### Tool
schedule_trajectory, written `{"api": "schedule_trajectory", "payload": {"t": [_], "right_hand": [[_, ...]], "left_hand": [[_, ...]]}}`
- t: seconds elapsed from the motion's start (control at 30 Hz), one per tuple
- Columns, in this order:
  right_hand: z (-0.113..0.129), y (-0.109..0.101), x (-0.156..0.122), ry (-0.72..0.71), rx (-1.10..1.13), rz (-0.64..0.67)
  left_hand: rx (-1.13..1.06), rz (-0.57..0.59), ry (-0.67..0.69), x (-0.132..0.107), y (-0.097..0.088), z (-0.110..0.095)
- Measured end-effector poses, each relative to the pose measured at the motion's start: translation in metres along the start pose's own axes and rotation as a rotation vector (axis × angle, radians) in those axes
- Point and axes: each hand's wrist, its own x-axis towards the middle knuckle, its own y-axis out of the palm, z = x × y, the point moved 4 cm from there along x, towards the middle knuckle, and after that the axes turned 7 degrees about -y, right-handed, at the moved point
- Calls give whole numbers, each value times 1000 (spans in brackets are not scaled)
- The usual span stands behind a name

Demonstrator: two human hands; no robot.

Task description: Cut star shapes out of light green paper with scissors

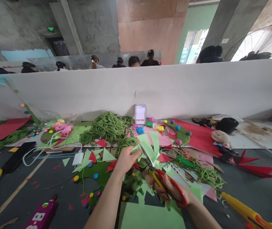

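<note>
A small piece of light green paper [137, 148] is pinched between the thumb and fingers of my left hand [125, 160]. My right hand [170, 184] grips a pair of scissors [180, 190] by its red and yellow handles. The scissor blades point up and left, close to the paper at my left fingertips; whether they touch it I cannot tell. Light green strips [154, 141] lie just beyond the blades. Below my hands, near the front edge of the view, rests a larger light green sheet [150, 217].
Green yarn [109, 127] is heaped at the back beside an upright phone [140, 114]. A white partition [78, 92] stands behind the table. A purple device [42, 213] lies front left, a yellow-handled tool [243, 206] front right. Red paper [198, 136] and scraps are scattered around.
</note>
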Motion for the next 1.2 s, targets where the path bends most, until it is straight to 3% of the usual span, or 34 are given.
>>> {"api": "schedule_trajectory", "payload": {"t": [0.2,0.4,0.93,1.2], "right_hand": [[1,0,-2,-3,-24,-19],[-1,0,0,-5,12,-43],[1,1,1,5,99,-146],[5,7,2,2,94,-102]], "left_hand": [[100,53,-59,-4,3,-3],[93,33,-76,-3,8,-1],[-285,-58,-31,-6,33,1],[-295,-36,49,-2,28,2]]}}
